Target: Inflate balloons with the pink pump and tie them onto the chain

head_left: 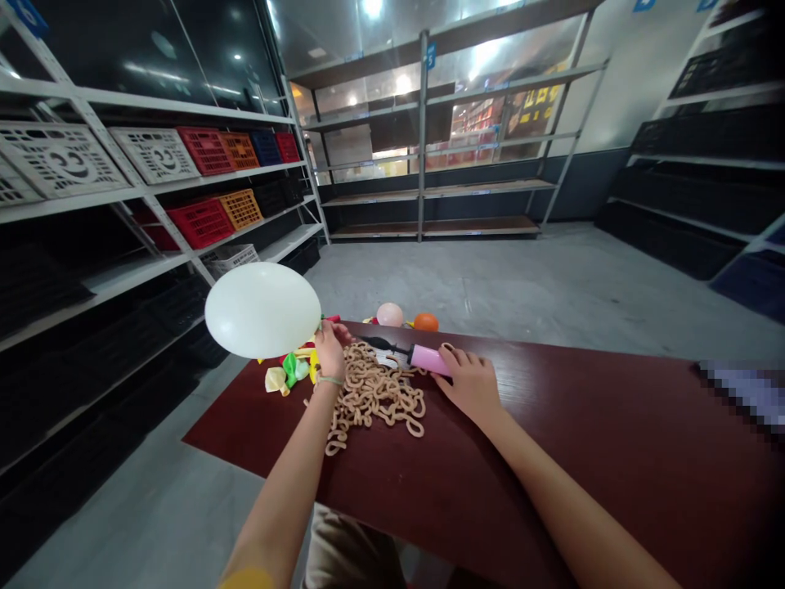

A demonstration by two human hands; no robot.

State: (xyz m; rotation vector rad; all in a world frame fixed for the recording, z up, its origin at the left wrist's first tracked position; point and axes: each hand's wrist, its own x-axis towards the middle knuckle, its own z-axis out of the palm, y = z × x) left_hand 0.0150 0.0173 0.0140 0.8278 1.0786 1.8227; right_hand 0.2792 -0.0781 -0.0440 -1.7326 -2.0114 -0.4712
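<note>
A large, pale white-green balloon [263, 311] is inflated and floats out to the left of my left hand [332, 348]. The fingers of that hand are pinched round the balloon's neck. My right hand [472, 376] rests on a pink hand pump [429, 359], its fingers curled over the barrel. The pump's black nozzle end [383, 343] points toward my left hand; whether it touches the balloon is hidden. Between my hands lies a heap of tan rubber-band-like loops [377, 393]. Limp yellow, green and white balloons [288, 372] lie left of my left wrist.
A pink balloon [390, 314] and an orange balloon [425, 322] show at the far edge of the dark red table [552, 442]. A blurred, pixelated object [745, 397] lies at the right. Shelves with crates [208, 150] stand left; more shelving [422, 164] stands behind.
</note>
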